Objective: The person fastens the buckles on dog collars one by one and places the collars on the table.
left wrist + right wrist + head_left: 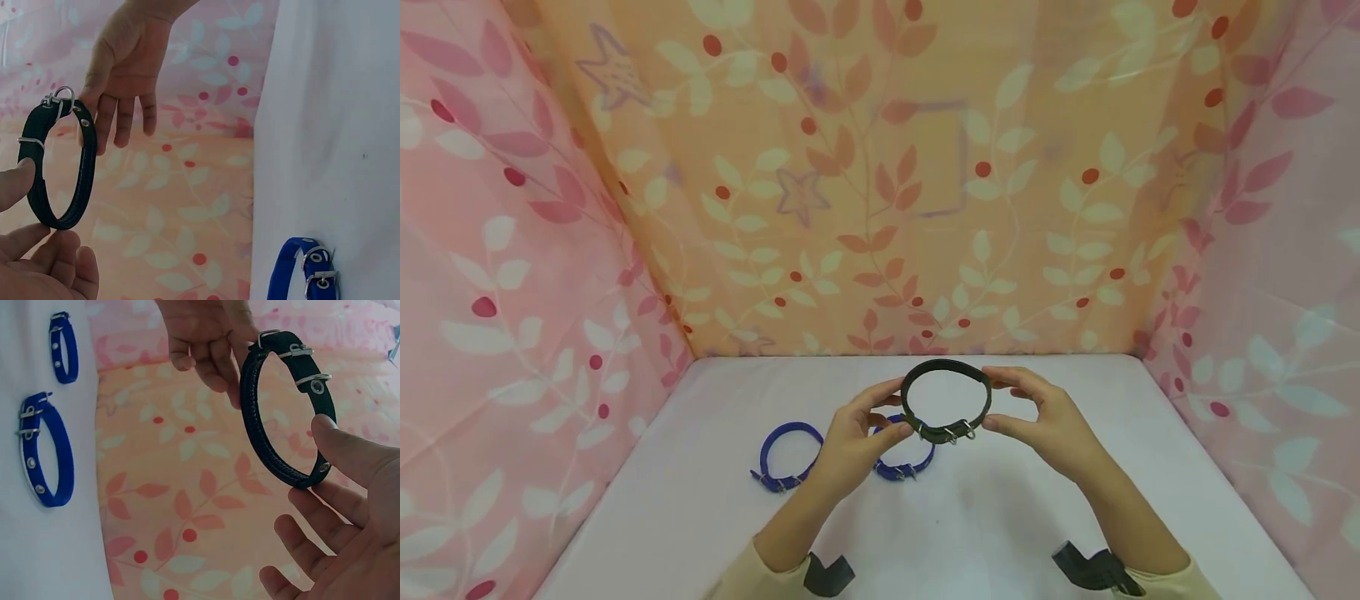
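Note:
A dark buckled collar [938, 434], closed into a ring, is held up above the white table between both hands. My left hand [850, 446] pinches its left side between thumb and fingers. On the opposite side my right hand [1051, 427] grips the band the same way, its other fingers spread loosely in the right wrist view. The metal buckle, D-ring and eyelets of the dark collar [252, 428] show in the right wrist view. Two blue buckled collars lie on the table: one blue collar [766, 458] left of my left forearm, another blue collar [895, 472] partly behind my left hand.
The white-covered table [1000, 533] is bounded by a patterned orange cloth [880, 250] at the back and pink leaf-patterned cloths at the left [535, 317] and right [1262, 275]. Dark straps [1097, 569] sit at both wrists.

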The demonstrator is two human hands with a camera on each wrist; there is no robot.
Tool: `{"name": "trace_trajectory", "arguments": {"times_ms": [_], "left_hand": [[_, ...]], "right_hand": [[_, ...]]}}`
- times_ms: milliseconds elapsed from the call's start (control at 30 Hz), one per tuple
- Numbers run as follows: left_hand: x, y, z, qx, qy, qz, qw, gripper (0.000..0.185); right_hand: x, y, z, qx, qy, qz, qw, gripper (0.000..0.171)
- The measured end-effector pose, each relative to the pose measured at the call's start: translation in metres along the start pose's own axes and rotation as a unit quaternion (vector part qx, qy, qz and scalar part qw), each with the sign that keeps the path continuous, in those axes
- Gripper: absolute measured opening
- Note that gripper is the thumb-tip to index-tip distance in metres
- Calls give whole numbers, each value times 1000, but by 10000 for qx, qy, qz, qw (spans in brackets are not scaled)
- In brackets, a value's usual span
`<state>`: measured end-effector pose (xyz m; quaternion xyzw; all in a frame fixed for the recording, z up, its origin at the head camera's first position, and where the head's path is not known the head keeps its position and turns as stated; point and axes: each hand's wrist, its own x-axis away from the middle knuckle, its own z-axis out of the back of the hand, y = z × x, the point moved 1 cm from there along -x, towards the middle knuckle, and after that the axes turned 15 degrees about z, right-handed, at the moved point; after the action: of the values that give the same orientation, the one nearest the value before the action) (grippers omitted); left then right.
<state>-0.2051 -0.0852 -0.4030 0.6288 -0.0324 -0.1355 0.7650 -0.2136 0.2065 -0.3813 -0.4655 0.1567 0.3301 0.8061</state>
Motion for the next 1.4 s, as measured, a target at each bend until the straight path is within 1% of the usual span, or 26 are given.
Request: {"name": "trace_trajectory", "arguments": {"times_ms": [133,267,400,533,633,833,1000,1100,1233,1400], "left_hand": [[-7,-9,-4,-119,56,211,9997,57],[-13,-21,-7,-292,73,523,9982,55],[-18,-34,-13,-447,57,660,9968,53],[-22,-45,-23,-666,112,726,9951,53],[-25,-51,-31,-829,147,755,9936,54],[-35,-57,-47,-855,155,903,9921,57],[-44,-69,-59,-979,124,942,9907,56],[-46,-75,-67,-992,98,1076,9892,56],[-52,-79,-77,-1105,35,1213,9864,57],[-60,-84,-86,-1272,48,1225,9843,57]], "right_hand": [[5,11,-3,-8,72,-63,10000,61],[13,23,-9,65,50,-295,9995,63],[23,36,-11,157,50,-483,9987,65],[31,50,-12,199,67,-610,9979,65],[37,59,-11,194,102,-660,9976,65],[46,74,-6,313,95,-664,9973,65],[55,87,-4,356,86,-888,9954,65],[61,96,-4,290,51,-983,9947,66],[68,106,-2,239,1,-901,9956,67],[71,114,1,309,-88,-749,9967,68]]}}
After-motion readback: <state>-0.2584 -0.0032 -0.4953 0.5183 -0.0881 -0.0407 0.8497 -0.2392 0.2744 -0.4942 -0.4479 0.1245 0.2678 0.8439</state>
